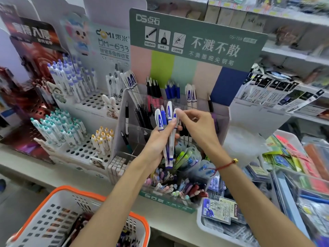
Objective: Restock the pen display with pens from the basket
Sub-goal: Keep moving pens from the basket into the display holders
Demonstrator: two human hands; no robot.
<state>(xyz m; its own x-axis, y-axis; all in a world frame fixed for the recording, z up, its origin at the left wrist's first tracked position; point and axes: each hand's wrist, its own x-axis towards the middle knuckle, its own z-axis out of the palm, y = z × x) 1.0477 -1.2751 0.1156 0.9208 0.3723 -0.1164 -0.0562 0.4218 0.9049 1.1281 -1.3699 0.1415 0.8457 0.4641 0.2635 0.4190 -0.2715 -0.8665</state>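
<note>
basket (135, 227): bottom left, white mesh walls, orange rim; pens inside, blurred, count cannot tell.
left racks: white hole-racks left of the display; purple-capped pens (71, 77) at back, teal-capped pens (58, 129) in front, yellow-capped pens (103, 139) beside them, about 9 of the yellow; the others too many to count.
display (197, 41): green header card, pastel stripe panel, clear tiered compartments below; holds black pens, blue pens and white pens with a blue "A" mark, standing tilted.
left hand (158, 141): curled round a bunch of pens (169, 122), held up in front of the display's middle tier.
pens: white barrels, blue grip and blue "A" on cap; 4 caps visible, fanned out above the fist.
right hand (192, 123): thumb and finger pinch the cap of the rightmost pen of the bunch; red cord on wrist.
front tray (167, 202): pastel pens lying mixed, uncounted.
right trays (210, 227): packaged stationery, blurred.
</note>
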